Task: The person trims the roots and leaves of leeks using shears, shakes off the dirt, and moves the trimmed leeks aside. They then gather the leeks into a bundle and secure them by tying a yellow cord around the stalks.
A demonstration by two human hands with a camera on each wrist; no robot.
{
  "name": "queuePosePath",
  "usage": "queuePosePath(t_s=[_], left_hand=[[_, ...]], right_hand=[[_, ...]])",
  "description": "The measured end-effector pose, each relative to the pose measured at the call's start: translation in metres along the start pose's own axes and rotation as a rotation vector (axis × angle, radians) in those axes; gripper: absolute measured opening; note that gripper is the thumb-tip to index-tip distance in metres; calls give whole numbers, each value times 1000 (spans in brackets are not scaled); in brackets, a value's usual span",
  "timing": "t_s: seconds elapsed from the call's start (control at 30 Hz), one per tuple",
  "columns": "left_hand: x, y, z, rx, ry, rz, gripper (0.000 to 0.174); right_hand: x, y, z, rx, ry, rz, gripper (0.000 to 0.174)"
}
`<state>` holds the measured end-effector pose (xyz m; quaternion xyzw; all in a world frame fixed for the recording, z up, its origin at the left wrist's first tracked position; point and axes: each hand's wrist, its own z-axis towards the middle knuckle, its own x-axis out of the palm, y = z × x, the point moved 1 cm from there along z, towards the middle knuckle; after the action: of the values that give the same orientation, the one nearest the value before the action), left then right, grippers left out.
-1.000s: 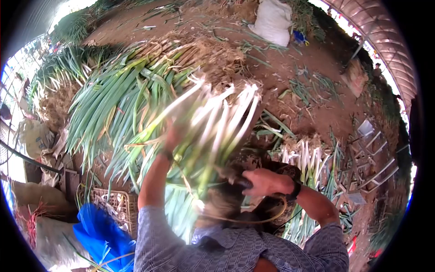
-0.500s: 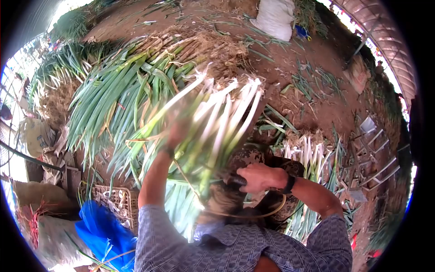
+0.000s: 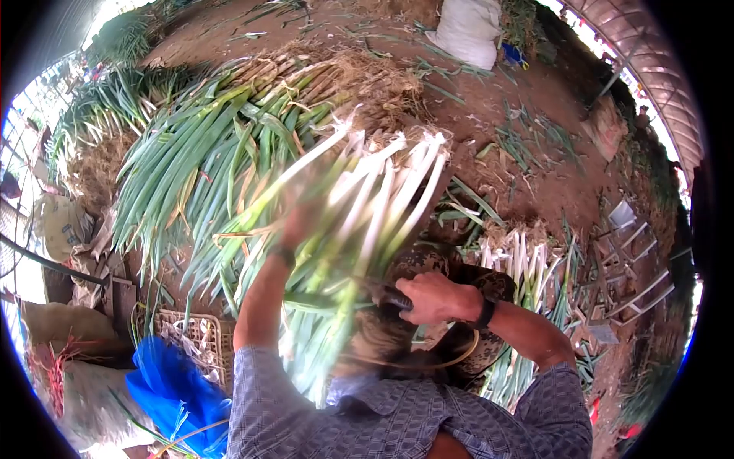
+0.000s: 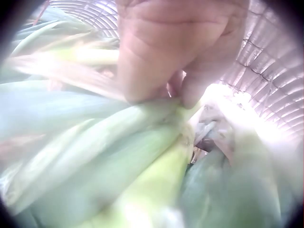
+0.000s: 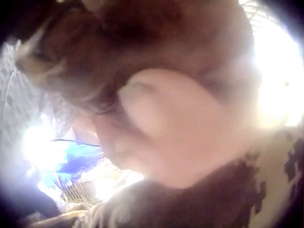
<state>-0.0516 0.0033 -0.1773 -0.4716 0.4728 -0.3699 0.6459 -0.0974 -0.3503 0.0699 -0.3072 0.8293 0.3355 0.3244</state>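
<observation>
My left hand (image 3: 302,222), blurred in the head view, grips a bunch of leeks (image 3: 375,203) by their green part. The white stems and root ends fan out away from me. In the left wrist view, its fingers (image 4: 166,71) press into the green leaves (image 4: 128,142). My right hand (image 3: 440,298) holds a dark air gun (image 3: 391,297) pointing left at the leaves. A yellowish hose (image 3: 459,358) curves below that wrist. The right wrist view shows the thumb (image 5: 156,104) curled against the dark handle (image 5: 80,57), whose far end is hidden.
A large heap of leeks (image 3: 180,164) lies ahead to the left, roots outward. Another pile of leeks (image 3: 527,264) is at my right. Beside my left arm are a wicker basket (image 3: 222,344) and blue plastic (image 3: 172,398). A metal frame (image 3: 627,268) lies far right; a white sack (image 3: 466,34) sits ahead.
My right hand with the air gun has shifted slightly left, closer to the leaves. The left hand keeps its grip on the leeks, and the lower leaves have moved a little.
</observation>
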Motion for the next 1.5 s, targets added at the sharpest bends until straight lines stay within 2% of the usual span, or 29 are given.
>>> queuePosePath(t_s=[0.1, 0.17, 0.27, 0.37, 0.47, 0.53, 0.6, 0.67, 0.7, 0.73, 0.77, 0.83, 0.87, 0.9, 0.93, 0.97, 1.0, 1.07, 1.13, 1.17, 1.2, 1.23, 1.3, 1.33, 1.37, 1.4, 1.43, 1.47, 1.5], left_hand=[[9, -41, -5, 258, -168, 358, 25], [6, -118, -30, 469, -307, 786, 19], [-5, -117, -62, 155, 53, 743, 14], [-6, -122, -116, 203, 265, 791, 16], [-13, -85, -121, -70, 261, 638, 16], [-15, -94, -114, 98, 134, 612, 17], [-19, -156, -94, 327, -2, 568, 18], [-17, -183, -66, 551, 151, 602, 20], [-18, -191, -54, 496, 306, 651, 22], [-20, -207, -41, 555, 292, 617, 23], [-21, -201, -30, 413, 155, 171, 24], [-33, -210, -9, 376, 119, 97, 24], [-46, -230, 4, 491, 204, 464, 23], [-54, -238, 14, 442, 152, 511, 20], [-67, -239, 28, 704, -97, 693, 21], [-78, -234, 37, 414, -338, 469, 23], [-93, -249, 50, 599, -401, 414, 35], [-103, -288, 43, 727, -442, 1158, 50], [-111, -254, 40, 518, -542, 1170, 53], [-111, -233, 36, 546, -581, 1003, 43], [-105, -218, 21, 379, -421, 735, 28], [-101, -181, 14, 437, -243, 872, 19], [-80, -107, -9, 90, -48, 935, 17], [-71, -88, -21, -55, 30, 915, 17], [-65, -87, -34, -19, -54, 885, 21], [-57, -87, -41, 15, -130, 852, 25], [-50, -102, -42, -37, -101, 856, 35], [-50, -100, -42, 17, -159, 980, 37], [-52, -93, -37, 79, -216, 1105, 39]], right_hand=[[0, -5, 1, 49, -84, -8, 41], [6, -12, 3, 46, -100, -18, 41], [6, -13, 0, 28, -101, -4, 41], [10, -8, -5, 3, -68, 9, 41], [12, -12, -4, -4, -76, 40, 41], [13, -15, -4, -1, -104, 76, 41], [9, -15, -3, 5, -140, 114, 42], [9, -18, 0, 13, -156, 111, 42], [7, -20, 0, 18, -171, 106, 42], [3, -21, 0, 30, -172, 101, 42], [1, -23, 1, 43, -176, 103, 43], [3, -24, 1, 48, -207, 123, 44], [4, -24, 2, 34, -229, 129, 45], [3, -24, 3, 12, -250, 126, 46], [-1, -25, 5, 15, -250, 124, 47], [-4, -24, 7, 21, -257, 127, 47], [-2, -23, 8, 34, -262, 144, 48], [1, -18, 11, 52, -237, 125, 47], [-11, -17, 19, 19, -273, 85, 47], [-13, -17, 26, -6, -316, 84, 46], [-10, -15, 28, -22, -350, 98, 46], [-15, -14, 33, 16, -314, 120, 43], [-22, -15, 48, 46, -272, 149, 33], [-27, -14, 54, 55, -249, 152, 28], [-33, -10, 59, 83, -155, 183, 30], [-33, -15, 65, 44, -179, 212, 30], [-28, -22, 72, 8, -194, 243, 31], [-24, -29, 77, -28, -210, 274, 31], [-28, -29, 74, 28, -174, 254, 30]])
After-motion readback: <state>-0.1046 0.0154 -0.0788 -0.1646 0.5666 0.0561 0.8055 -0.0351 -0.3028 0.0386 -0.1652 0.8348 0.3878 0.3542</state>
